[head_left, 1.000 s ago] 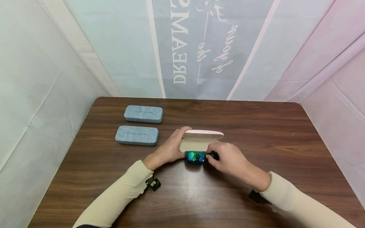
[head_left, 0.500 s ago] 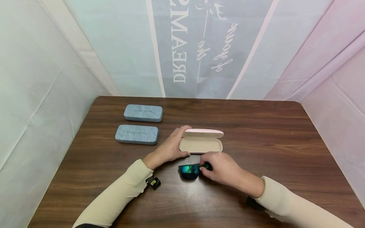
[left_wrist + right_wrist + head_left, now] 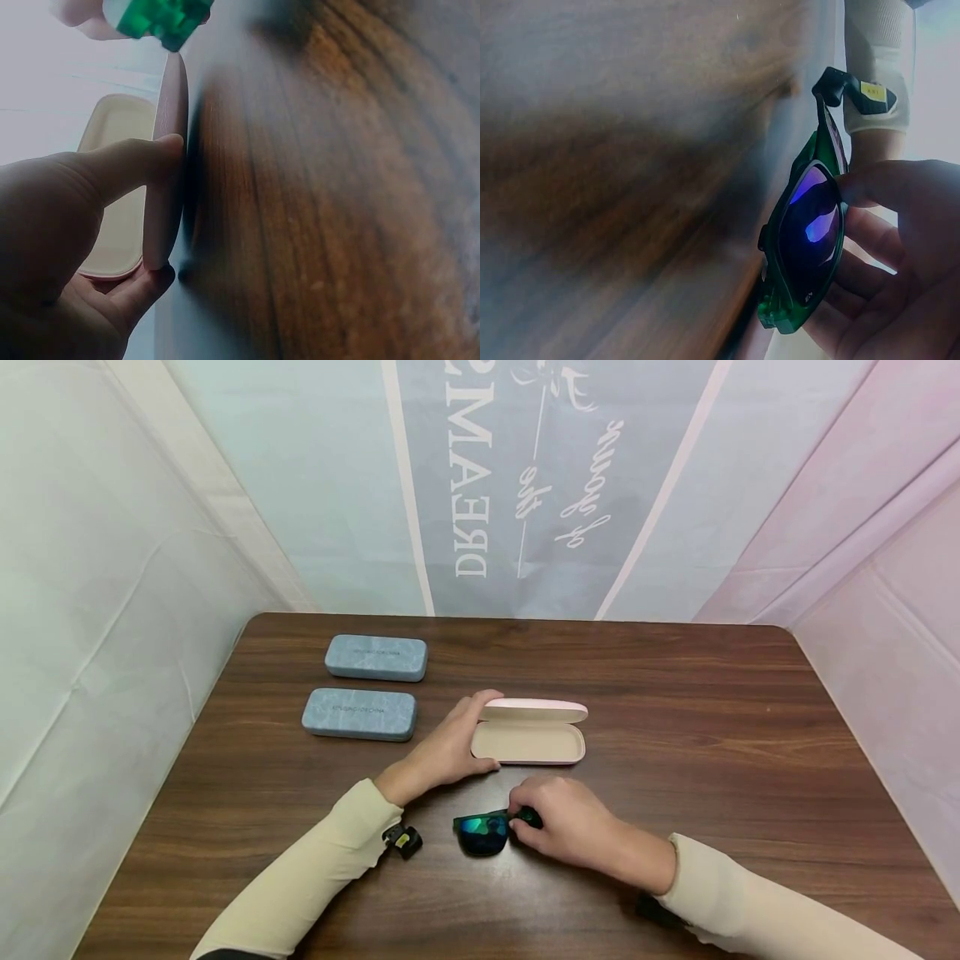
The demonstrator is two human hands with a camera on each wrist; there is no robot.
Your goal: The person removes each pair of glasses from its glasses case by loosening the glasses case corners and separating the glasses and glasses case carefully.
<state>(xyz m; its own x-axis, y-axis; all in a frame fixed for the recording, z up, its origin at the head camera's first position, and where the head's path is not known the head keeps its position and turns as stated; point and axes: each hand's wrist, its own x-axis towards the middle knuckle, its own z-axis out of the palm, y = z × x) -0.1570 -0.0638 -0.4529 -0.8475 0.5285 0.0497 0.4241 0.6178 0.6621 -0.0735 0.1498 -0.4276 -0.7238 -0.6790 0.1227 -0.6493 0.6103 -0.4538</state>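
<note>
The right hand (image 3: 562,822) pinches a pair of dark green sunglasses (image 3: 482,833) between thumb and fingers, just below the centre of the head view, with one mirrored lens turned toward the camera (blue-green there, violet in the right wrist view). Whether the frame touches the wood beneath is hard to tell. Just above, at the middle of the head view, the left hand (image 3: 444,747) grips the left end of a pink glasses case (image 3: 528,743), its thumb laid against the outer wall in the left wrist view. The lid of the case is raised, and the beige lining shows bare. Farther out, left of centre, two blue cases lie closed, the upper blue case (image 3: 377,658) above the lower blue case (image 3: 359,714), a narrow gap between them. Cream sleeves run to the bottom edge and the lower right corner. Beneath everything is a brown wood-grain table (image 3: 690,718), and a pale cloth backdrop (image 3: 555,485) with mirrored white lettering fills the upper middle of the frame.
</note>
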